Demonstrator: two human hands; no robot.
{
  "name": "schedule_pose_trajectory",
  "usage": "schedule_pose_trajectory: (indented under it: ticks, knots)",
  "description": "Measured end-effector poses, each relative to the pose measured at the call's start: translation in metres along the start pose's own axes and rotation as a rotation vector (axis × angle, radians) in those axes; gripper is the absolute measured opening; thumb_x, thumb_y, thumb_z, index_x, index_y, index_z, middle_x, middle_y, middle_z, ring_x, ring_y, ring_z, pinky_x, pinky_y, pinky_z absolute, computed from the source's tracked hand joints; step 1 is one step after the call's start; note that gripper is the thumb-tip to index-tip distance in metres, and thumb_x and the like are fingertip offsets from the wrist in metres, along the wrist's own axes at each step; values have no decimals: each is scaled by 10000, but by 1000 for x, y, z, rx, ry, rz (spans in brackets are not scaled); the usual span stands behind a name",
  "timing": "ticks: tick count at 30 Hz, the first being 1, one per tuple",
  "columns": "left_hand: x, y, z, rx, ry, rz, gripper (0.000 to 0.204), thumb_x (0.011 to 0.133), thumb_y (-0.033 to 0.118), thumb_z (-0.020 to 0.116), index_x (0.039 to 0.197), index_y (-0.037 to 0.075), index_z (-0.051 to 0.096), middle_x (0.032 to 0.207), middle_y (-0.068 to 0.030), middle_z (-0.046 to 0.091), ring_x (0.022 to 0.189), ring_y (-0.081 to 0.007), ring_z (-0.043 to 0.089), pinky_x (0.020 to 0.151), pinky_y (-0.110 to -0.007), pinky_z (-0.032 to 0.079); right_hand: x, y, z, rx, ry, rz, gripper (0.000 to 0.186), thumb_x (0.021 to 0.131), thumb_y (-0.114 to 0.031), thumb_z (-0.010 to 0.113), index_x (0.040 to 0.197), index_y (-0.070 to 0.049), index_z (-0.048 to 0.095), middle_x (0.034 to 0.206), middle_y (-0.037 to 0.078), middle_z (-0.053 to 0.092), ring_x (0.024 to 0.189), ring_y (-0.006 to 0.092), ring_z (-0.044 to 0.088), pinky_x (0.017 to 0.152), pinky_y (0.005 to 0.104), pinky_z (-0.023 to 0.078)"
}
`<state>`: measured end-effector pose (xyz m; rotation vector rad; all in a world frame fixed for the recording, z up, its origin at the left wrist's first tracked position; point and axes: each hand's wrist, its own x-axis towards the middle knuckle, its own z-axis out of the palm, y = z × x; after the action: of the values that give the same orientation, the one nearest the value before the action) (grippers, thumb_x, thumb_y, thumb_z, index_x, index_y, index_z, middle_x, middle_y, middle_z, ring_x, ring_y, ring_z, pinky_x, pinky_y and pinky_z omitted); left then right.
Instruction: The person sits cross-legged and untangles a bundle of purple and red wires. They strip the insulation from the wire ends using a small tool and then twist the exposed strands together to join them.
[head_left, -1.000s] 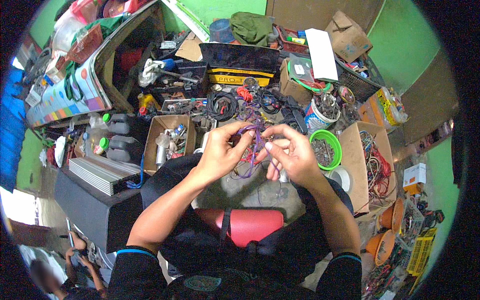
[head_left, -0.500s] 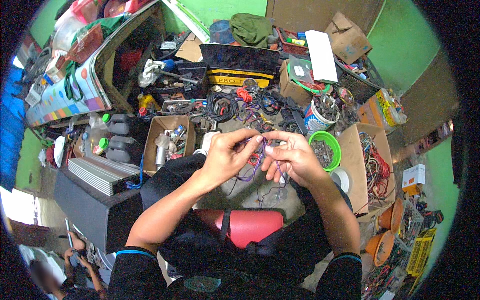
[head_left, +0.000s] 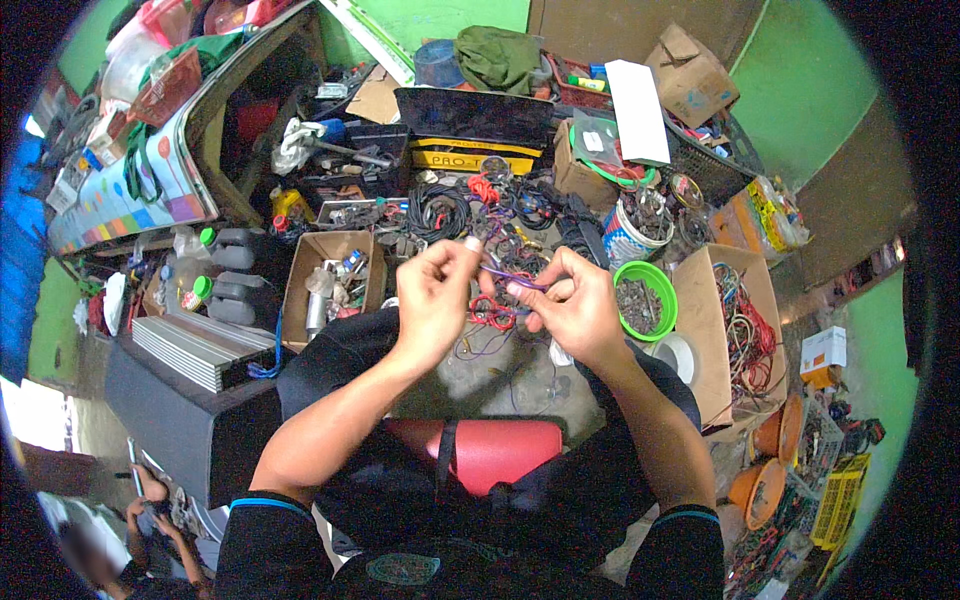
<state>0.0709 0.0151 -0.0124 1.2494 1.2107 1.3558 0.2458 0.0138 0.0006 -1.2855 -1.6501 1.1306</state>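
Thin purple wire (head_left: 500,273) stretches between my two hands in front of my lap, with loose loops hanging below. My right hand (head_left: 585,312) pinches it between thumb and index finger, the other fingers curled. My left hand (head_left: 436,303) is closed, its thumb and index tips together, and the wire runs up to its fingers; the exact grip point is partly hidden. Below the hands, red wire loops (head_left: 492,312) show near the floor. A red padded cylinder (head_left: 505,452) lies between my legs.
An open cardboard box (head_left: 330,252) of small parts stands left. To the right are a green tub (head_left: 668,290) of small metal pieces and a cardboard box with tangled wires (head_left: 752,345). Black cable coils (head_left: 440,210) lie ahead. Another person (head_left: 150,540) sits at lower left.
My hands have moved apart, the left one lifting its fingertips up and leftward. The purple wire now runs across the gap, where earlier both sets of fingertips met on it.
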Motion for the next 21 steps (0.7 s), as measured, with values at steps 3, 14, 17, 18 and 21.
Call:
schedule_pose_trajectory:
  ticks: [3, 14, 17, 18, 21]
  knots:
    - [10, -6, -2, -243, 63, -176, 301, 965, 307, 527, 791, 68, 584, 592, 14, 547, 501, -34, 432, 455, -198, 310, -3, 11, 3, -275, 38, -326, 266, 795, -217, 734, 721, -80, 519, 522, 64, 605, 441, 161, 607, 407, 309, 425]
    - [17, 9, -20, -678, -142, -389, 268, 976, 287, 489, 871, 49, 555, 759, -15, 569, 430, -29, 318, 383, -185, 237, 0, 12, -3, -584, -99, -485, 295, 757, -274, 756, 706, -87, 534, 620, 48, 562, 525, 177, 572, 466, 318, 430]
    - [19, 7, -25, -506, -241, -306, 274, 974, 278, 491, 883, 39, 590, 1133, -111, 639, 416, -20, 300, 386, -183, 236, 1, 9, -8, -279, -224, -286, 249, 755, -265, 774, 771, -87, 601, 662, 9, 569, 567, 110, 554, 501, 274, 446]
    - [20, 7, -25, -497, -305, -285, 270, 974, 277, 493, 883, 42, 590, 1155, -117, 632, 414, -19, 302, 387, -183, 237, 3, 9, -16, -161, -239, -231, 245, 767, -239, 775, 886, -78, 635, 779, -5, 597, 680, 70, 549, 558, 246, 474]
    - [16, 10, -25, -431, -496, -295, 240, 972, 261, 500, 878, 58, 586, 1260, -141, 582, 406, -13, 297, 383, -188, 226, 10, -2, -20, 101, 127, -205, 321, 814, -154, 716, 1078, -18, 595, 942, 52, 619, 860, 109, 581, 733, 268, 509]
